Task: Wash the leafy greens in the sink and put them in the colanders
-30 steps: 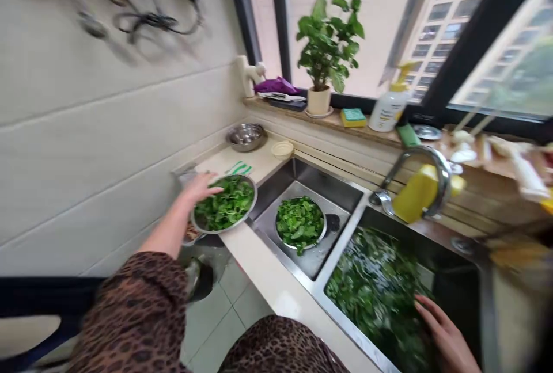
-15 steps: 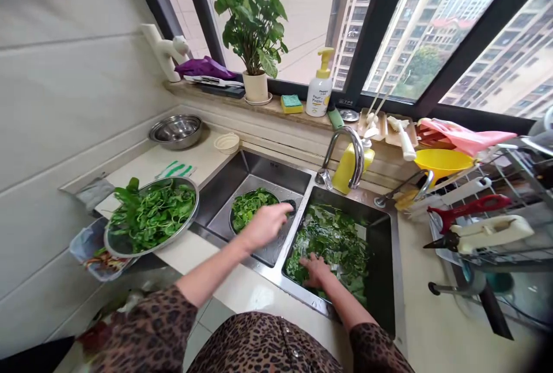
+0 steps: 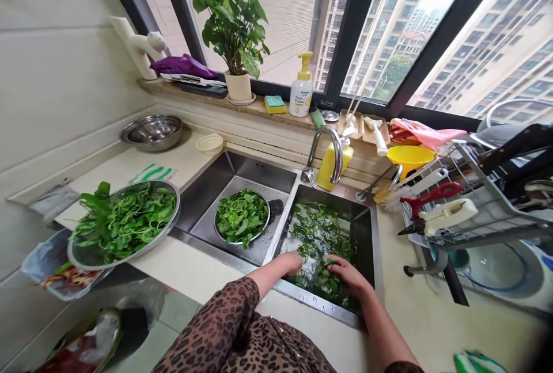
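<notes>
The right sink basin holds water with leafy greens floating in it. My left hand dips into the water at the basin's left side, its fingers hidden. To the right, my right hand curls its fingers round a wet clump of the greens at the surface. In the left sink basin, a round metal bowl is heaped with picked leaves. A large colander piled with unsorted-looking green stems stands left of the sink, over the counter edge.
A chrome faucet arches over the right basin, with a yellow bottle behind it. Nested steel bowls stand on the back left counter. On the right is a wire dish rack with scissors and knives. Below the colander hangs a scrap bin.
My left hand has moved from above the bowl in the left basin into the right basin's water. My right hand has shifted right and gathered greens. The view has turned slightly right.
</notes>
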`<state>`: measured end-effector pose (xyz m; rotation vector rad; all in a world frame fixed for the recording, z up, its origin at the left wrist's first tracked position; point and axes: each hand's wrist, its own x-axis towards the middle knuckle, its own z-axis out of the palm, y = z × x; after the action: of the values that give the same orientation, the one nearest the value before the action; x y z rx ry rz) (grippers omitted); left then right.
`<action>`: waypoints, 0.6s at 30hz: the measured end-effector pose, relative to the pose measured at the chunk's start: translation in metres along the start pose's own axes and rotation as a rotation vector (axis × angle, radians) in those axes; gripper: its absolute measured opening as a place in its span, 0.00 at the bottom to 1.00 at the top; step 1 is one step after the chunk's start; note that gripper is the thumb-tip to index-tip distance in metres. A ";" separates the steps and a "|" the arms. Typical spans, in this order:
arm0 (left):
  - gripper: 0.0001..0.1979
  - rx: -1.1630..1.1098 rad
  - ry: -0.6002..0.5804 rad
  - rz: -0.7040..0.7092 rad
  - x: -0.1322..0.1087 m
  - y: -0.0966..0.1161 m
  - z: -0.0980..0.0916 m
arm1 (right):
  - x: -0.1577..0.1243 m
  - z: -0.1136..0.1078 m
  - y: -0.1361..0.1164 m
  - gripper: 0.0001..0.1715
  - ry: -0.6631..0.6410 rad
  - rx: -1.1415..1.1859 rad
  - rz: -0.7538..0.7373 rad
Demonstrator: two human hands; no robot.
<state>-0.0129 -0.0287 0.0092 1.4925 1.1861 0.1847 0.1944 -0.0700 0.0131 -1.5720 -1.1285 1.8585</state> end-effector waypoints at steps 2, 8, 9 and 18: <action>0.06 0.022 -0.050 -0.019 -0.004 0.008 -0.009 | -0.012 -0.002 -0.011 0.21 0.006 0.343 -0.063; 0.07 -0.471 0.081 0.160 -0.031 0.044 -0.033 | -0.030 0.002 -0.037 0.23 0.071 0.730 -0.148; 0.09 -0.599 0.098 0.163 -0.037 0.048 -0.035 | -0.030 0.003 -0.040 0.23 0.069 0.732 -0.163; 0.24 -1.033 0.063 0.097 -0.053 0.056 -0.028 | -0.038 0.028 -0.062 0.30 0.084 0.482 -0.208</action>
<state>-0.0256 -0.0394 0.0893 0.6236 0.8344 0.7829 0.1667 -0.0728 0.0855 -1.1970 -0.7041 1.7406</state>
